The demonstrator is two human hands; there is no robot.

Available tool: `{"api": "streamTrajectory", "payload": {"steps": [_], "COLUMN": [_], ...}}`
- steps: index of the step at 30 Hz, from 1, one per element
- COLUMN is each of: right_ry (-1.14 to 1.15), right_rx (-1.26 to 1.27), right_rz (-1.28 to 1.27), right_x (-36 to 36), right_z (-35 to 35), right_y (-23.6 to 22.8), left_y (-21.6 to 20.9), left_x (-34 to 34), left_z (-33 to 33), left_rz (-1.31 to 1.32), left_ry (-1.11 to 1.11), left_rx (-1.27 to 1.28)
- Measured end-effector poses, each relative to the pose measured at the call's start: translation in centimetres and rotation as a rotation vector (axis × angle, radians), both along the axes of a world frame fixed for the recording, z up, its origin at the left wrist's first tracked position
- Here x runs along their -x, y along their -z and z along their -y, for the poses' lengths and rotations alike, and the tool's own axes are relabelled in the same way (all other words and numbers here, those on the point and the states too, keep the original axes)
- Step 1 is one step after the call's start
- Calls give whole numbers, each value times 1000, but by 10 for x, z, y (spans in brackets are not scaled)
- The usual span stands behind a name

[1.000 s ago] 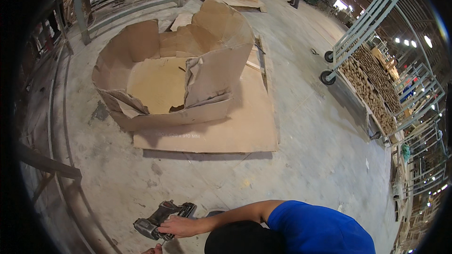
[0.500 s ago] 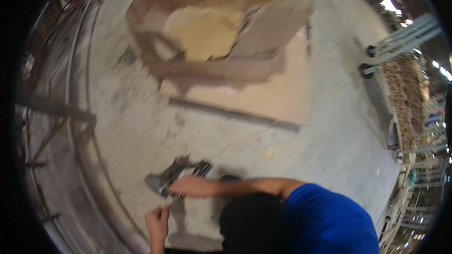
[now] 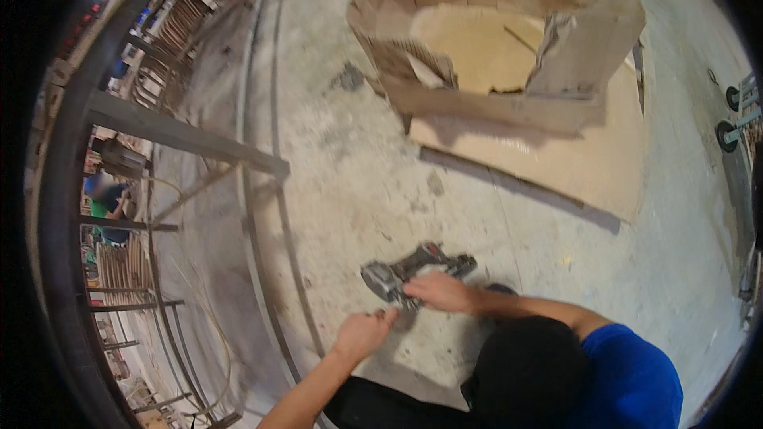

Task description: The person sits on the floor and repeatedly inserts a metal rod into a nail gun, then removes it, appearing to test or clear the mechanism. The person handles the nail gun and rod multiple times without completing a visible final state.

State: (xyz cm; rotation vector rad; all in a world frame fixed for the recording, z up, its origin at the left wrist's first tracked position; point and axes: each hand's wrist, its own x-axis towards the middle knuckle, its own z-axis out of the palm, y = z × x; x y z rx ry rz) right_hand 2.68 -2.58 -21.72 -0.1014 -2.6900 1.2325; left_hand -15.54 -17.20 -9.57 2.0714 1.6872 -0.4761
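Note:
A grey and black nail gun (image 3: 413, 264) lies just above or on the concrete floor in front of me; I cannot tell if it touches. My right hand (image 3: 441, 291) is closed on its near side. From the lower left reaches my left hand (image 3: 366, 334), fingers pinched together beside the tool's near end, close to the right fingertips. Whatever sits in that pinch is hidden or too small to name. A blue sleeve (image 3: 640, 373) covers my right upper arm, and a dark rounded shape (image 3: 524, 373) blocks part of the floor below it.
Ahead, a torn cardboard bin (image 3: 493, 111) stands on a flat board (image 3: 612, 167). Metal frames (image 3: 191, 139) and a floor rail (image 3: 246, 214) run along the left. A distant person (image 3: 107, 206) is behind them. A wheeled cart (image 3: 727, 135) is at right.
My view has swung left, so the bin and tool appear farther right. My left hand has come up to the nail gun; the right hand stays on it.

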Motion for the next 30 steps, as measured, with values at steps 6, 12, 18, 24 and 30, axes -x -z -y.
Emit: {"api": "streamTrajectory", "payload": {"steps": [6,12,18,24,30], "right_ry": [-112,-2,29,39,47], "right_rx": [47,94,178,196,162], "right_rz": [133,48,100,80,1], "right_x": [-7,-14,-10,-7,2], "right_z": [-7,-20,-32,-38,-33], "right_y": [-18,-21,-33,-32,-35], "left_y": [-1,-2,-7,-14,-1], "left_x": [-3,-10,-19,-18,-4], "left_z": [-12,-28,-32,-41,-30], "left_rz": [119,366,641,657,809], "left_ry": [-37,-308,-747,-1091,-1214], "left_rx": [126,92,53,291,348]}}
